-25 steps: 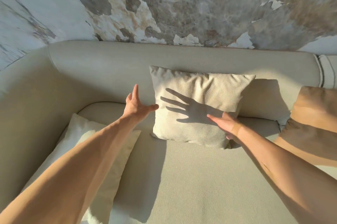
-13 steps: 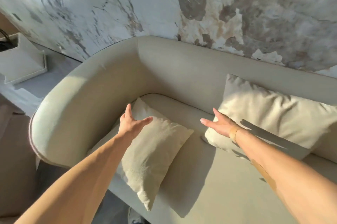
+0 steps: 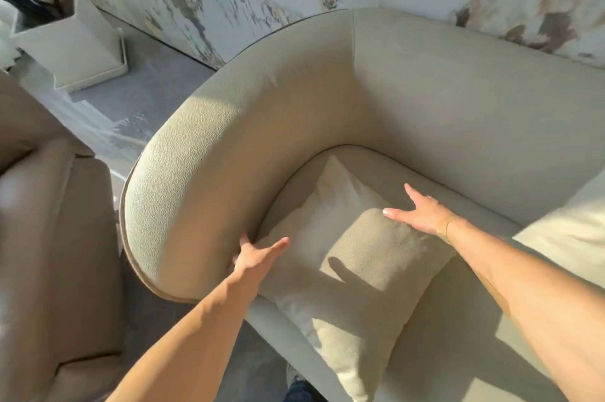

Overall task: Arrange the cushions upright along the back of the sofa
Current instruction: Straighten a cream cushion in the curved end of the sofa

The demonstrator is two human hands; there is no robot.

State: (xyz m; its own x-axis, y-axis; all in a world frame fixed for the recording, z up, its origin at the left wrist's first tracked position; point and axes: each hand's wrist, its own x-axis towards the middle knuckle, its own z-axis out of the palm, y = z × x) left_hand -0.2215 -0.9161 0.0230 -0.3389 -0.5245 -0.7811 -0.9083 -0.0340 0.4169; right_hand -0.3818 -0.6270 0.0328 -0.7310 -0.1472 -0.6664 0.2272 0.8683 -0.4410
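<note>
Cream cushion [image 3: 357,257] flat on sofa [image 3: 425,100] seat by curved arm, left hand [image 3: 253,257] at its left edge, right hand [image 3: 422,213] over its right side, fingers of both spread, gripping nothing

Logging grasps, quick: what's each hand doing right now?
Left hand: open, at the left edge of the flat cushion, holding nothing.
Right hand: open, fingers spread over the cushion's far edge, holding nothing.

home living room | sofa [image 3: 425,100] | cushion [image 3: 353,270] | armchair [image 3: 49,254]
</note>
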